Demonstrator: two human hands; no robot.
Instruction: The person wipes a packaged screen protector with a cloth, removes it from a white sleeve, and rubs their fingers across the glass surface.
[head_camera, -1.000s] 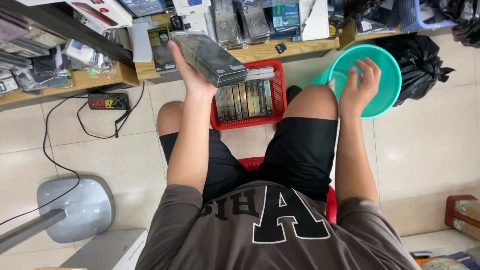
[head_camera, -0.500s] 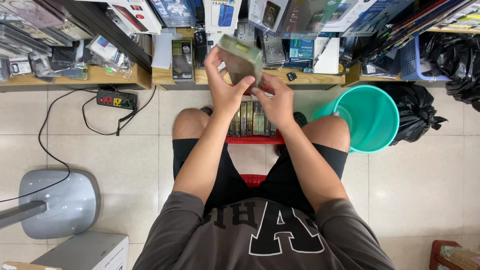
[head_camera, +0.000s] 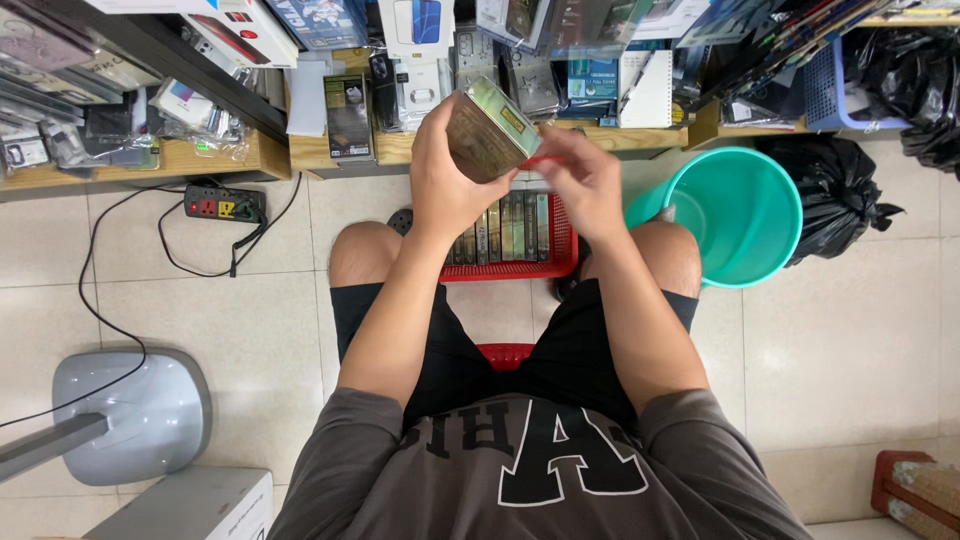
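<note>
I sit on a red stool (head_camera: 505, 355) and hold a shrink-wrapped greenish-brown box (head_camera: 488, 130) up in front of me. My left hand (head_camera: 440, 180) grips it from the left and below. At the box's right edge, my right hand (head_camera: 580, 180) touches it with its fingertips, a little blurred. Under my hands, between my knees, a red basket (head_camera: 560, 262) stands on the floor with a row of similar dark boxes upright inside it.
A teal bucket (head_camera: 740, 215) stands right of my right knee, a black rubbish bag (head_camera: 835, 195) behind it. Low wooden shelves (head_camera: 180, 160) crowded with packaged goods run along the top. A power strip (head_camera: 224, 206) with cables and a grey fan base (head_camera: 135, 415) lie left.
My right hand has come away from the teal bucket and over to the box. The left hand has turned the box and brought it in front of me.
</note>
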